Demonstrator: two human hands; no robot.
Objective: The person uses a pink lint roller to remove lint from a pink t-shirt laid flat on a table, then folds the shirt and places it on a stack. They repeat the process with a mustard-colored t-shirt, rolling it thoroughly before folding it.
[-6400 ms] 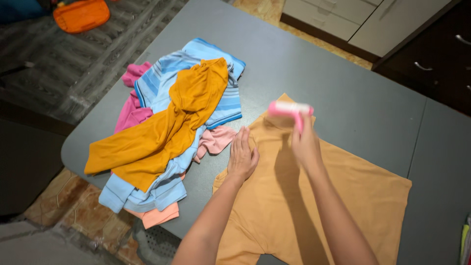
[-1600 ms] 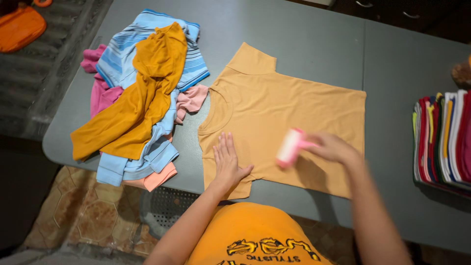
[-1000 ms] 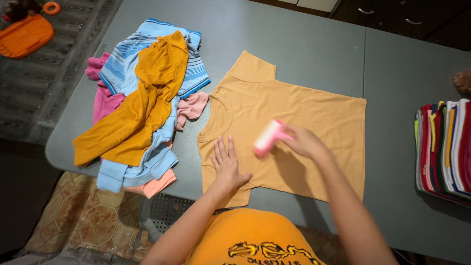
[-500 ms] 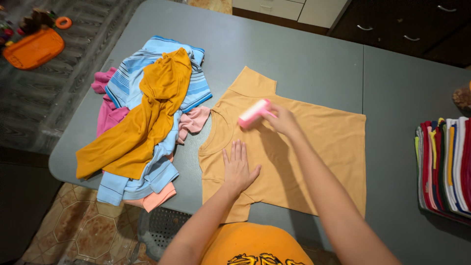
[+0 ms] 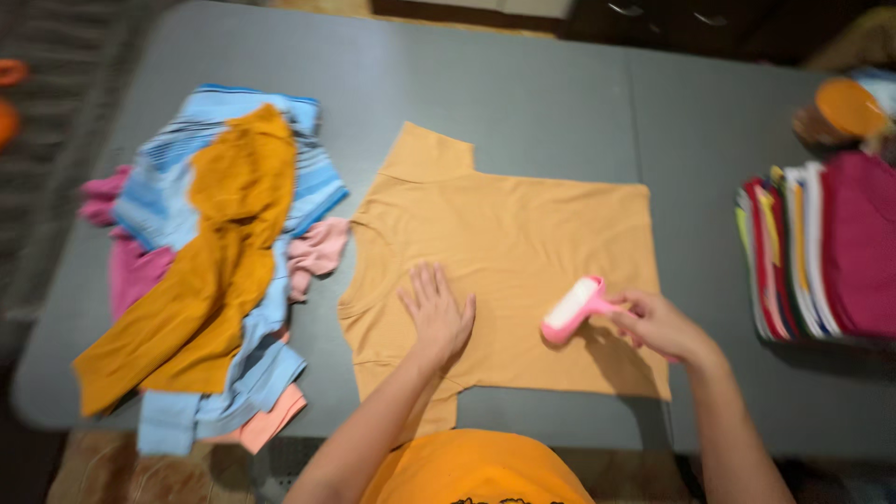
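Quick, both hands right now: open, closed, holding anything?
Left hand: open, flat on the tan T-shirt, holding nothing.
Right hand: closed on the handle of the pink lint roller.

No packages, labels, signs or screens can be made out in this view. The one thing that comes near is a round container with an orange lid [image 5: 843, 109] at the far right edge of the grey surface [image 5: 523, 84], just behind a stack of folded clothes [image 5: 821, 247]; it is blurred, and no label can be told on it. The printed front of the person's orange shirt [image 5: 476, 471] barely shows at the bottom edge, only as a few dark marks.
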